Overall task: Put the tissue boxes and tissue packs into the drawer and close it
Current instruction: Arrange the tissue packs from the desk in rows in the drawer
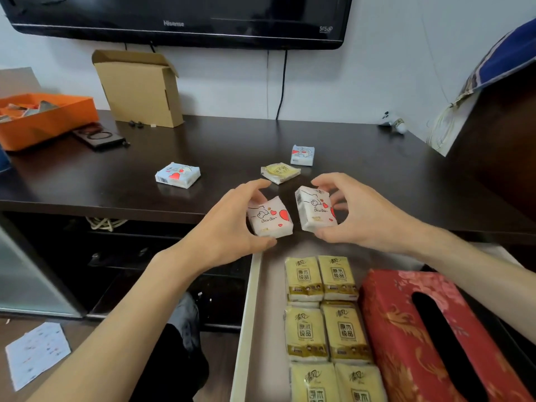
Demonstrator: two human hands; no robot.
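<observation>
Head view: your left hand (pixel 229 224) grips a pink pack (pixel 269 217), your right hand (pixel 359 213) grips another pack (pixel 314 208), both above the open drawer (pixel 249 314). Yellow packs (pixel 322 309) and red box (pixel 406 338) inside it. Three packs (pixel 280 172) on the desk (pixel 232 140).

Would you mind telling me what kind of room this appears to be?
Probably a home living room or bedroom: a wall-mounted television hangs above a dark media cabinet, whose open drawer holds tissue packs and a red tissue box.
</observation>
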